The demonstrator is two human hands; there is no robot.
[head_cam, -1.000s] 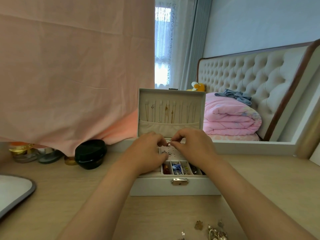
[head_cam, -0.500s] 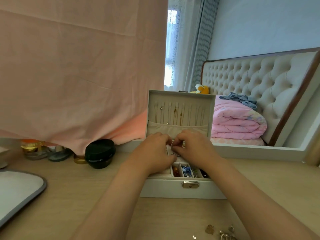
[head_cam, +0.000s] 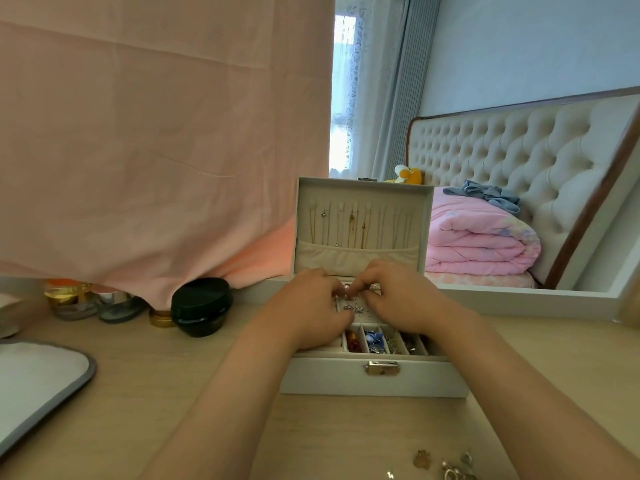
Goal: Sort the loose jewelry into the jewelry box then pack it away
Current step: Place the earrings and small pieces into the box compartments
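Head view: my left hand (head_cam: pixel 311 308) and right hand (head_cam: pixel 403 299) pinch a tiny shiny piece (head_cam: pixel 346 289) over the open jewelry box (head_cam: pixel 374 381); I should seat it gently. More loose jewelry (head_cam: pixel 446 470) lies nearer me.

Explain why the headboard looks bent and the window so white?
Head view: wide-angle lens bows the headboard toward the edge; daylight overexposes the window; the small piece pinched between left hand and right hand above the jewelry box is too soft to identify.
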